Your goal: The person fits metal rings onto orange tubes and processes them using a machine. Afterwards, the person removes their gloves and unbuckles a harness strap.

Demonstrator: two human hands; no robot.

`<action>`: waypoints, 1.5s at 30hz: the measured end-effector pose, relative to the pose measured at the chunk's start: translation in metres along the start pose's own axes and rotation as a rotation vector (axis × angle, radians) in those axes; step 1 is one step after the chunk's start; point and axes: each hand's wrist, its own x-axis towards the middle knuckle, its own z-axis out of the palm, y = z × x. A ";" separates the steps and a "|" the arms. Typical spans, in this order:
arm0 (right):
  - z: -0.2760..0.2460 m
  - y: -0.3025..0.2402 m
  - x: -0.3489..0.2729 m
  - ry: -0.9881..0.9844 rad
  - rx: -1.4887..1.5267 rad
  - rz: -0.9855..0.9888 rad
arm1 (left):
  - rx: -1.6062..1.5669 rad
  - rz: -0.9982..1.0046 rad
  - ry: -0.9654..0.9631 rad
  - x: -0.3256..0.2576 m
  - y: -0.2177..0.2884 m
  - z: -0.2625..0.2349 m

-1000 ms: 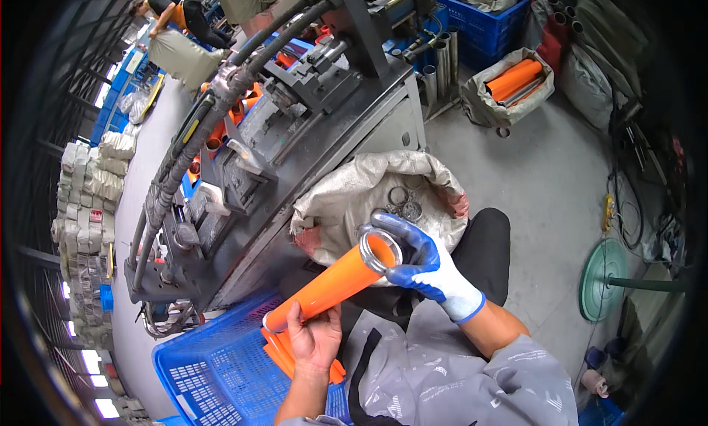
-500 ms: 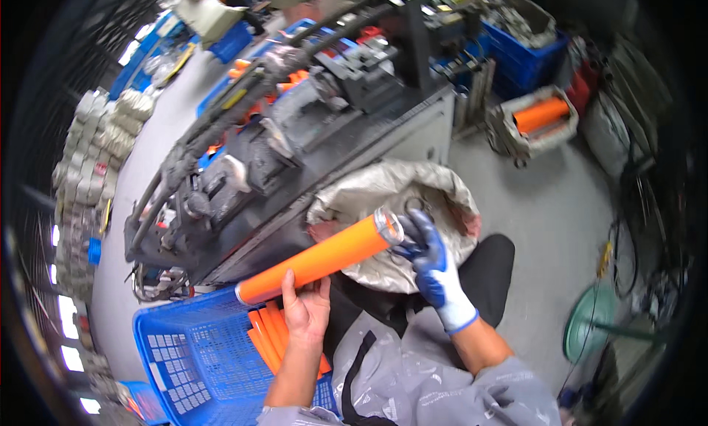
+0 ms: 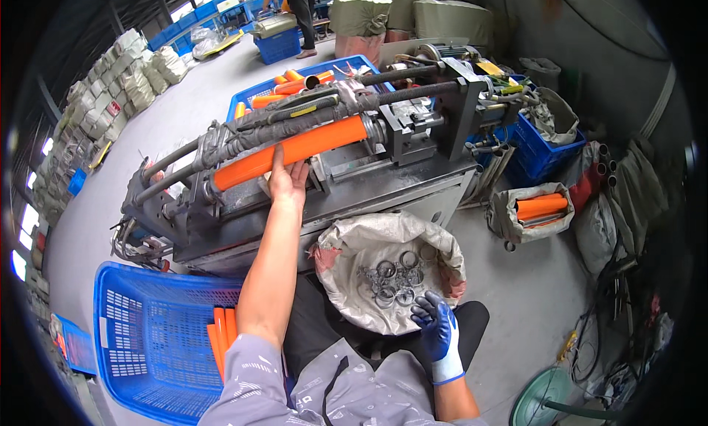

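My bare left hand [image 3: 287, 181] supports a long orange tube [image 3: 295, 151] from below, thumb against its near side. The tube lies lengthwise in a bench machine [image 3: 428, 149], between a dark end piece on the left and a round metal head on the right. My right hand [image 3: 436, 324], in a blue-and-white glove, hangs over the near right rim of a white woven sack [image 3: 346, 241]. Its fingers are apart with nothing between them. Several metal rings [image 3: 396, 278] lie inside the sack.
Left of my legs stands a blue plastic basket [image 3: 147, 330] with several orange tubes [image 3: 220, 337]. Another blue crate [image 3: 361, 61] of orange tubes sits behind the machine. To the right are a sack with orange tubes [image 3: 542, 205] and a green round base [image 3: 542, 396]. A person [image 3: 301, 13] stands far back.
My left hand has carried the orange tube up and away from me into the machine. My right hand has come off the tube's ringed end and dropped toward me.
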 end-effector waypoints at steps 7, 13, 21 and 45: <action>-0.010 -0.002 -0.002 0.015 -0.028 0.011 | -0.023 -0.015 0.076 0.031 -0.023 -0.017; -0.003 0.000 -0.003 0.012 -0.017 0.038 | 0.035 -0.073 0.116 0.038 -0.038 -0.028; 0.000 0.008 -0.001 0.030 -0.042 0.058 | -0.161 -0.078 0.044 0.037 -0.036 -0.035; -0.050 0.024 0.045 0.148 -0.122 0.155 | 0.999 0.433 0.005 -0.067 -0.026 -0.229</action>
